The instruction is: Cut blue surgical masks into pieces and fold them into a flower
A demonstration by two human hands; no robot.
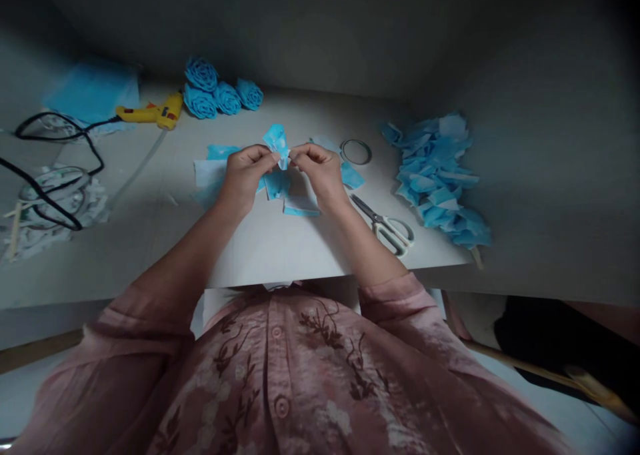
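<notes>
My left hand (246, 172) and my right hand (320, 169) meet above the middle of the white table (260, 241). Both pinch one small blue fabric piece (278, 143), which stands up between the fingertips. More blue fabric pieces (277, 185) lie flat on the table under and beside the hands. Both hands are closed in a pinch.
Three blue fabric roses (217, 91) sit at the back, beside a yellow glue gun (153, 113) with a black cord (60, 175). Scissors (387, 226) lie right of my hands, a tape ring (356, 151) behind them. A heap of blue cut pieces (440, 178) fills the right side.
</notes>
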